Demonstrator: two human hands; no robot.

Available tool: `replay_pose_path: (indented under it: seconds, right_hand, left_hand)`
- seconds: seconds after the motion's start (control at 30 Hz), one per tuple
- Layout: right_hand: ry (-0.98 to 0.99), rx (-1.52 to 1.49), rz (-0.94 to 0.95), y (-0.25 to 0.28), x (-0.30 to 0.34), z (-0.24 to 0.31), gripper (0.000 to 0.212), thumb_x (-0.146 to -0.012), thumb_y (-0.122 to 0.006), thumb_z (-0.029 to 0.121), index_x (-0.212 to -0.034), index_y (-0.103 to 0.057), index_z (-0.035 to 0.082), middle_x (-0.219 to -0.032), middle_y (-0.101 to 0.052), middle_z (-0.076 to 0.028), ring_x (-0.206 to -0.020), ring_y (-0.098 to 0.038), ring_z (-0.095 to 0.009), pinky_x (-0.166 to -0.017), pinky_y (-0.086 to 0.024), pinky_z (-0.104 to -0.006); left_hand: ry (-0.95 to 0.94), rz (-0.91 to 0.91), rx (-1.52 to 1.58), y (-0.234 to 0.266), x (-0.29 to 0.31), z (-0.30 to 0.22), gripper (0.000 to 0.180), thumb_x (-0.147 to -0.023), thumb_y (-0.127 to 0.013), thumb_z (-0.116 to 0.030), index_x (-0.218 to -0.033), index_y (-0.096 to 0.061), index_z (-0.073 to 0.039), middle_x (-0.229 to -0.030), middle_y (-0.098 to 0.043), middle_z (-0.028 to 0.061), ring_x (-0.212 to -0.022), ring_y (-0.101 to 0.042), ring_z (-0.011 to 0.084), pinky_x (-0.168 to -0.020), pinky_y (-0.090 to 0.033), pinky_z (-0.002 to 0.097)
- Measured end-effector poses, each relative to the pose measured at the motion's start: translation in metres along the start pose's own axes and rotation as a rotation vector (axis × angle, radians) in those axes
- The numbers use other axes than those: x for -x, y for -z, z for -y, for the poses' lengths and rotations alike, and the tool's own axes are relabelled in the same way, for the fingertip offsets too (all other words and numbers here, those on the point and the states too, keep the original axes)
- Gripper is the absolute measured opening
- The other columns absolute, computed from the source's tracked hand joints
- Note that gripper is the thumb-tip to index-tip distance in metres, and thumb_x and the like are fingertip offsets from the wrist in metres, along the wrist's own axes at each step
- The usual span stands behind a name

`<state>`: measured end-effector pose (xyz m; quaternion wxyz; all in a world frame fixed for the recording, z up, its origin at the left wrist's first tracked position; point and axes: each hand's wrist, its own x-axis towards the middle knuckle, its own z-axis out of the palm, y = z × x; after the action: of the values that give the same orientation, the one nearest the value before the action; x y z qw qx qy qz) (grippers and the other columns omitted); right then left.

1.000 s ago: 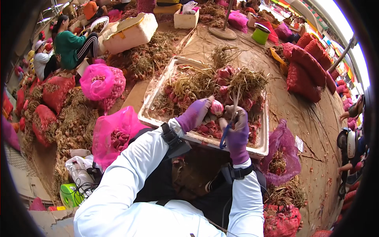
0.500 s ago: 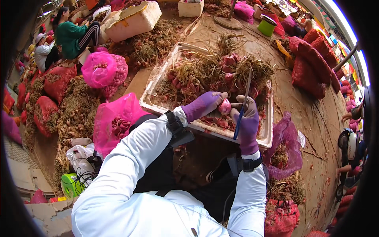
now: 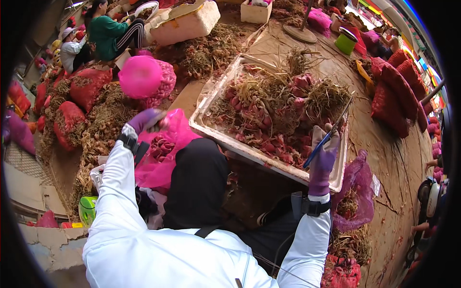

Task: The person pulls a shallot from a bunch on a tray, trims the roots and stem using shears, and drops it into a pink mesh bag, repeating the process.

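My left hand (image 3: 148,121), in a purple glove, is over an open pink mesh bag (image 3: 180,126) with shallots (image 3: 161,148) inside. Motion blurs its fingers, which look closed on a small reddish shallot (image 3: 164,124). In my right hand (image 3: 324,153), gloved alike, is a thin knife (image 3: 317,156) with a blue handle, its blade slanting up to the right. That hand is over the right front part of a white foam tray (image 3: 225,144). Bunches of shallots with dry stalks (image 3: 259,103) fill the back of the tray; loose bulbs and reddish skins lie in front.
A tied pink mesh bag (image 3: 140,77) and red sacks (image 3: 91,89) stand to the left among dried stalks. A purple mesh bag (image 3: 354,197) touches the tray's right side. Large red sacks (image 3: 391,103) are at the far right. Two people (image 3: 108,33) sit at the back left.
My left hand has moved left from the tray to over the pink bag, with the shallot. My right hand keeps the knife, now tilted further right. The view has shifted slightly.
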<state>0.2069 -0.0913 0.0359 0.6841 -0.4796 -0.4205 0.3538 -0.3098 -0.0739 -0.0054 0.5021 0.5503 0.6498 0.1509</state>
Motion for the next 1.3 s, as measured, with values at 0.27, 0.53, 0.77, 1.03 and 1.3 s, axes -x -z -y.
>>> replay_pose_path:
  seconds: [0.27,0.53,0.77,1.03,1.3]
  right_hand:
    - [-0.114,0.068,0.090,-0.020,0.003,-0.016,0.042,-0.092,-0.065,0.018,-0.123,-0.045,-0.001,-0.100,-0.059,-0.004,-0.083,-0.055,-0.007,-0.076,-0.045,-0.0186]
    - [-0.138,0.276,0.087,-0.022,0.003,-0.023,0.039,-0.088,-0.069,0.021,-0.118,-0.051,0.003,-0.091,-0.053,0.002,-0.077,-0.049,-0.003,-0.067,-0.040,-0.0169]
    - [-0.157,0.154,0.155,-0.023,0.007,-0.024,0.040,-0.089,-0.069,0.019,-0.117,-0.049,0.000,-0.094,-0.059,-0.004,-0.081,-0.054,-0.007,-0.073,-0.045,-0.0190]
    - [-0.227,0.214,0.125,-0.010,0.012,-0.005,0.041,-0.089,-0.069,0.023,-0.119,-0.050,0.003,-0.092,-0.057,-0.003,-0.080,-0.054,-0.007,-0.071,-0.045,-0.0215]
    - [-0.174,0.353,0.207,-0.018,0.019,-0.017,0.044,-0.084,-0.073,0.031,-0.111,-0.053,0.002,-0.077,-0.051,0.003,-0.066,-0.047,-0.007,-0.063,-0.043,-0.0235]
  left_hand:
    - [0.287,-0.251,-0.570,-0.042,-0.004,0.166,0.049,-0.094,-0.051,-0.042,-0.117,-0.060,0.000,-0.106,-0.066,0.0208,-0.096,-0.065,0.0330,-0.081,-0.051,0.0391]
    - [-1.201,0.404,0.468,-0.123,0.111,-0.202,0.042,-0.096,-0.048,-0.023,-0.129,-0.050,0.002,-0.120,-0.059,0.0241,-0.109,-0.058,0.0386,-0.093,-0.045,0.0490]
    - [-1.518,0.843,1.296,-0.221,0.166,-0.281,0.037,-0.088,-0.067,-0.015,-0.118,-0.058,0.006,-0.110,-0.063,0.0231,-0.091,-0.065,0.0342,-0.075,-0.052,0.0439]
    - [-1.370,0.936,1.061,-0.222,0.172,-0.279,0.020,-0.087,-0.065,-0.007,-0.103,-0.059,0.005,-0.091,-0.064,0.0169,-0.077,-0.065,0.0270,-0.062,-0.052,0.0368]
    - [-1.212,0.837,1.159,-0.243,0.201,-0.268,0.021,-0.091,-0.060,-0.010,-0.103,-0.058,0.006,-0.091,-0.063,0.0181,-0.073,-0.064,0.0270,-0.060,-0.052,0.0360]
